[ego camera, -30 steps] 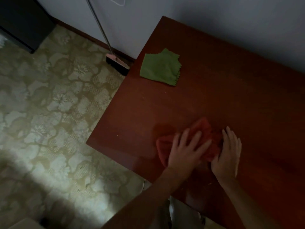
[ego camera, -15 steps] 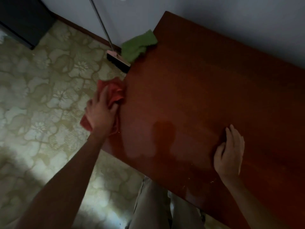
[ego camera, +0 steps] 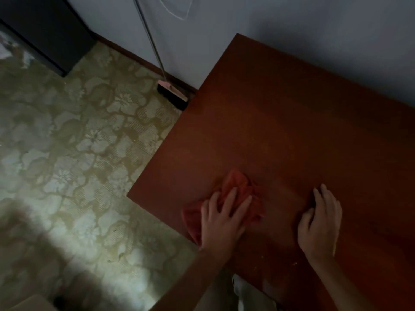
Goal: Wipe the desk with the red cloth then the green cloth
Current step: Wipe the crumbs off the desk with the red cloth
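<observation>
At lower centre of the frame, the left hand [ego camera: 221,223] presses the crumpled red cloth [ego camera: 238,189] flat-fingered onto the reddish-brown wooden desk [ego camera: 280,122], near its left edge. The right hand [ego camera: 320,223] rests beside it, fingers loosely spread on the wood. A pink-headed broom [ego camera: 171,94] leans at upper centre.

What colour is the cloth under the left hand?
Red; the cloth lies bunched under the left hand in the head view.
</observation>
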`<act>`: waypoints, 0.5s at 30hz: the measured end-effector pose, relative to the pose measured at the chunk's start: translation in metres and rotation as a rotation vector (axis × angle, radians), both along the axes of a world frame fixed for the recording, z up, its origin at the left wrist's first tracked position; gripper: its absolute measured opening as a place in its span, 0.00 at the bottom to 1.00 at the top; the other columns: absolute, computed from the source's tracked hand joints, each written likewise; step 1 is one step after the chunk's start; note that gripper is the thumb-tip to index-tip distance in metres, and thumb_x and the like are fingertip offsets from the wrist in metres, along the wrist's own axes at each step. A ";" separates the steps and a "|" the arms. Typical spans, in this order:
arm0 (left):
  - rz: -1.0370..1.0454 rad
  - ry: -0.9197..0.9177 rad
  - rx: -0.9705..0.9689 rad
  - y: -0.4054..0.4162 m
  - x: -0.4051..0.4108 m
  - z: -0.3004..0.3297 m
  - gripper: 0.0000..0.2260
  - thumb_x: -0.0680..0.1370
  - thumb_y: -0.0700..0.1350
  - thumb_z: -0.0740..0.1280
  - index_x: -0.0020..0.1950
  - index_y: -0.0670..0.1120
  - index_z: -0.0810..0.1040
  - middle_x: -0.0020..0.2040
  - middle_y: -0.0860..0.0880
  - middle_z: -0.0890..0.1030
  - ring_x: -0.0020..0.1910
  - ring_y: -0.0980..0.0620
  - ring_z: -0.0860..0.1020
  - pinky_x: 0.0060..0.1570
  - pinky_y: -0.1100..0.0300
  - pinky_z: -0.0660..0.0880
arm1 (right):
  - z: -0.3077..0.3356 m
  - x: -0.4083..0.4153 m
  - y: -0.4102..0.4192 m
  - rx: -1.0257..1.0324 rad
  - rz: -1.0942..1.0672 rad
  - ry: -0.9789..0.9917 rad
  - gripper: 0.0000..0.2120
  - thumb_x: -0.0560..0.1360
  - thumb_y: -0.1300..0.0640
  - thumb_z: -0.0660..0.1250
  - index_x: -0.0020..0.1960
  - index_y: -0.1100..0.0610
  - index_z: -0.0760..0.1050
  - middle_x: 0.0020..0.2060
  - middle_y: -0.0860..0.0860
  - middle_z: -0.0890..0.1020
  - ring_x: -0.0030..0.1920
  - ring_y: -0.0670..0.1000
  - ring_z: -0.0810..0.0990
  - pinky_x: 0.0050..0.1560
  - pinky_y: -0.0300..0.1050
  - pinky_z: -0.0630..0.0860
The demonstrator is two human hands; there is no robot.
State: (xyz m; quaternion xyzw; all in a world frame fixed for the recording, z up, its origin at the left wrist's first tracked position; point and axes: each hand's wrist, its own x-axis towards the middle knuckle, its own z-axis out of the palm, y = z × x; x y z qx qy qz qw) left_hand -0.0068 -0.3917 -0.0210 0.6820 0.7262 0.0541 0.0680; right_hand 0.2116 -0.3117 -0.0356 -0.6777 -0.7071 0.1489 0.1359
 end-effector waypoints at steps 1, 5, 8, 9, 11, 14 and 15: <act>-0.007 0.004 -0.019 0.002 0.011 0.002 0.32 0.69 0.61 0.67 0.72 0.62 0.66 0.71 0.51 0.69 0.63 0.39 0.69 0.57 0.42 0.73 | 0.000 0.000 -0.001 0.005 0.003 -0.003 0.24 0.78 0.58 0.50 0.71 0.66 0.65 0.74 0.59 0.64 0.74 0.59 0.61 0.76 0.59 0.52; -0.030 -0.001 0.021 0.007 0.008 -0.002 0.34 0.68 0.63 0.69 0.73 0.63 0.65 0.72 0.52 0.70 0.66 0.40 0.69 0.65 0.40 0.67 | -0.001 0.000 0.000 0.017 -0.001 -0.022 0.24 0.77 0.57 0.50 0.70 0.66 0.66 0.73 0.60 0.65 0.74 0.60 0.62 0.75 0.61 0.54; -0.020 0.005 0.058 0.008 -0.012 -0.005 0.35 0.68 0.62 0.71 0.73 0.63 0.65 0.72 0.52 0.69 0.65 0.40 0.69 0.66 0.42 0.62 | -0.002 -0.001 0.001 -0.002 -0.008 -0.045 0.25 0.77 0.56 0.50 0.70 0.66 0.66 0.73 0.59 0.65 0.74 0.60 0.62 0.75 0.61 0.55; -0.003 0.004 0.062 0.006 -0.018 -0.005 0.35 0.68 0.62 0.72 0.74 0.63 0.65 0.72 0.51 0.70 0.65 0.40 0.70 0.66 0.41 0.63 | -0.001 -0.001 0.000 -0.011 -0.009 -0.048 0.25 0.77 0.56 0.49 0.71 0.66 0.66 0.74 0.59 0.65 0.74 0.60 0.61 0.75 0.61 0.54; 0.075 -0.009 0.061 0.002 -0.037 -0.005 0.35 0.68 0.60 0.72 0.74 0.62 0.65 0.72 0.50 0.70 0.64 0.38 0.71 0.65 0.40 0.64 | 0.000 0.000 0.000 -0.012 -0.002 -0.045 0.25 0.78 0.55 0.49 0.71 0.65 0.65 0.74 0.59 0.64 0.75 0.59 0.60 0.76 0.60 0.54; 0.271 0.011 0.039 -0.002 -0.087 -0.005 0.33 0.69 0.59 0.68 0.74 0.59 0.66 0.72 0.48 0.69 0.64 0.36 0.70 0.63 0.38 0.64 | 0.001 -0.001 -0.001 -0.010 0.000 -0.033 0.25 0.78 0.55 0.49 0.72 0.65 0.65 0.74 0.59 0.64 0.75 0.59 0.60 0.76 0.61 0.54; 0.339 0.019 0.030 -0.003 -0.106 -0.005 0.32 0.70 0.60 0.65 0.74 0.59 0.66 0.72 0.48 0.69 0.64 0.36 0.70 0.63 0.38 0.64 | 0.001 0.000 -0.001 -0.007 -0.002 -0.031 0.25 0.78 0.55 0.49 0.72 0.65 0.65 0.74 0.59 0.64 0.75 0.59 0.60 0.76 0.61 0.54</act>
